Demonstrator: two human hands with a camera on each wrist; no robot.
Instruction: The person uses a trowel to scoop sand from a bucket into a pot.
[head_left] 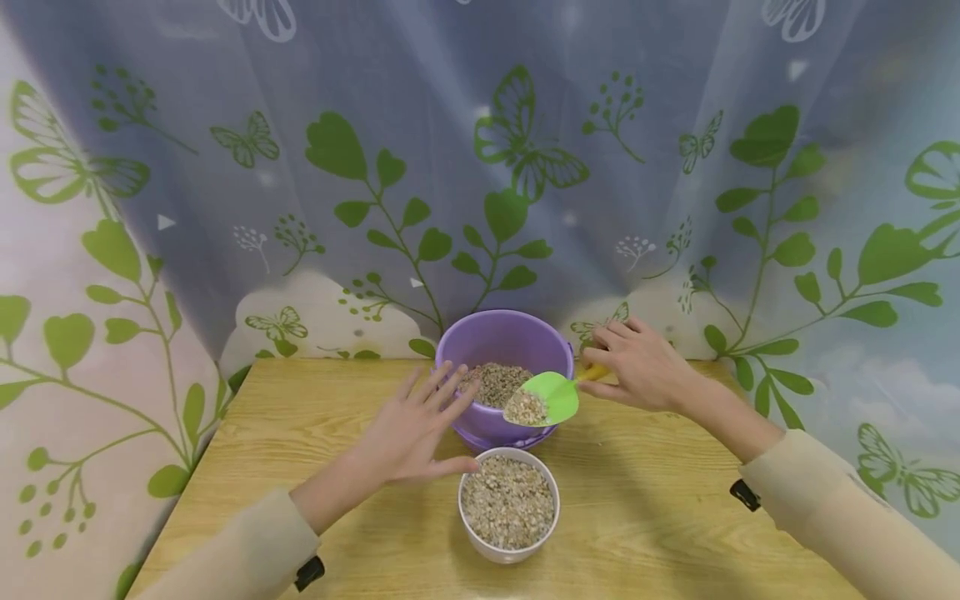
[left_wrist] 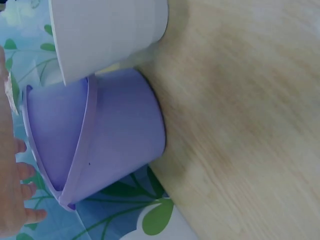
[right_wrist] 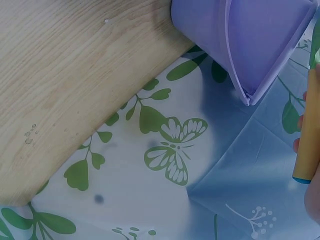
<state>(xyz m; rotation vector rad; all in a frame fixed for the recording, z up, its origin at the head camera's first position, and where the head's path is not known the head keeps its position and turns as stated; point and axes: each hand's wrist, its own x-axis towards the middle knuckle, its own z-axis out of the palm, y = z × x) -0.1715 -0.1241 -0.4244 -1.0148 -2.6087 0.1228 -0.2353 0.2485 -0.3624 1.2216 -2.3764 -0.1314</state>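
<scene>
My right hand (head_left: 641,367) grips the yellow handle (right_wrist: 307,130) of a toy shovel, whose green blade (head_left: 558,398) carries some coarse tan gravel (head_left: 527,408). The blade is over the near right rim of a purple bucket (head_left: 498,427), which has gravel (head_left: 495,383) in its bottom. In front of the bucket stands a white bowl (head_left: 504,554), filled with similar gravel (head_left: 510,504). My left hand (head_left: 408,433) is spread out, palm down, at the left of both containers and holds nothing. In the left wrist view the purple bucket (left_wrist: 120,130) shows its side and handle band.
The wooden table (head_left: 360,533) bears both containers. A few small grains (right_wrist: 31,134) lie on its right part. Behind and beside the table hangs a curtain (head_left: 420,167) printed with leaves and butterflies, close to the bucket's back.
</scene>
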